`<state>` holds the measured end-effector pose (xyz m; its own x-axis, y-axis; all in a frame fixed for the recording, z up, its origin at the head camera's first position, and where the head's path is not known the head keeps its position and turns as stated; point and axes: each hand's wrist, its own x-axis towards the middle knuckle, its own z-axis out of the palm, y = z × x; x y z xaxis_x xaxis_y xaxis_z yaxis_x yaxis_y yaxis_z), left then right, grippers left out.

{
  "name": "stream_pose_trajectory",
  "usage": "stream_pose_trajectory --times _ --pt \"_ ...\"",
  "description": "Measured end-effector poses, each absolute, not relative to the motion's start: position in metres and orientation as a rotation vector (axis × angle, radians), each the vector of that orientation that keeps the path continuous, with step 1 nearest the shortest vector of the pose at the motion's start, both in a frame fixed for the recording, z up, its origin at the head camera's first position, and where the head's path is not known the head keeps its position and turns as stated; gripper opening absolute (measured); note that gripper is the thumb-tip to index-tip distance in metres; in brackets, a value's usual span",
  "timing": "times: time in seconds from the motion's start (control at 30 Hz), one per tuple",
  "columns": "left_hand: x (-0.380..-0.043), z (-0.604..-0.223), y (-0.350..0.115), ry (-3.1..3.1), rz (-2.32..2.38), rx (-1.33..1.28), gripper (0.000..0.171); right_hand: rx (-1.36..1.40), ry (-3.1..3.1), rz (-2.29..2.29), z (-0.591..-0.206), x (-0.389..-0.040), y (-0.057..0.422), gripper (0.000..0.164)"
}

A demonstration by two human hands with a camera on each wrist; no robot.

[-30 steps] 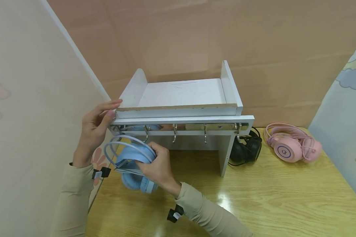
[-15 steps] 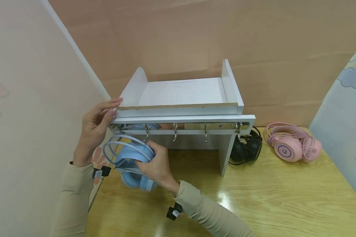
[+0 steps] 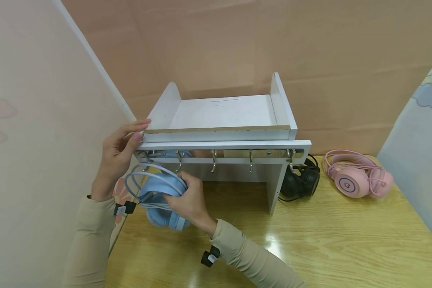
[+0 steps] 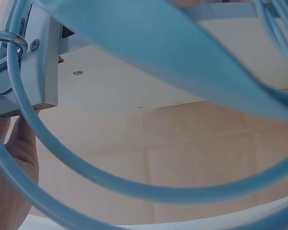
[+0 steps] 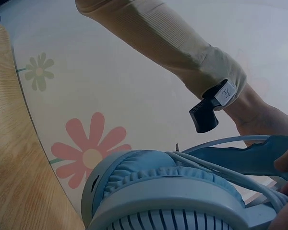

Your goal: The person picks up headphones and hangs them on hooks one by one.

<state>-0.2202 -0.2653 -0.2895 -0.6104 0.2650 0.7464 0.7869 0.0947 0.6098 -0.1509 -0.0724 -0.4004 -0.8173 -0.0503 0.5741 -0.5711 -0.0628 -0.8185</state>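
Observation:
My right hand (image 3: pixel 191 200) holds a pair of light blue headphones (image 3: pixel 163 185) by the headband, thumb and fingers on either side. The ear cups hang below, over the wooden table. Thin tube arcs rise in front of the leftmost hooks of a white shelf rack (image 3: pixel 219 145). One tube (image 4: pixel 62 155) crosses a metal hook (image 4: pixel 9 37) in the left wrist view. My left hand (image 3: pixel 117 154) grips the rack's left end, thumb at the front and fingers on top. In the right wrist view, an ear cup (image 5: pixel 168 203) fills the bottom, with wound cable (image 5: pixel 230 177) beside it.
Several hooks (image 3: pixel 214 162) line the rack's front rail. Black headphones (image 3: pixel 300 182) lie by its right side panel (image 3: pixel 277 186); pink headphones (image 3: pixel 356 180) lie farther right on the table (image 3: pixel 331 240). A patterned wall (image 3: pixel 39 120) stands close on the left.
The blue headphones and my right hand have shifted slightly up and left relative to the rack. My left hand keeps its grip on the rack's end.

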Motion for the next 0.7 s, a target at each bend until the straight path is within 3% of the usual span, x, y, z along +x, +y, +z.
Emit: stream_pose_trajectory --times 0.7 --pt "-0.219 -0.288 -0.262 -1.926 -1.545 -1.018 0.026 0.725 -1.988 1.906 -0.403 -0.161 -0.065 0.028"
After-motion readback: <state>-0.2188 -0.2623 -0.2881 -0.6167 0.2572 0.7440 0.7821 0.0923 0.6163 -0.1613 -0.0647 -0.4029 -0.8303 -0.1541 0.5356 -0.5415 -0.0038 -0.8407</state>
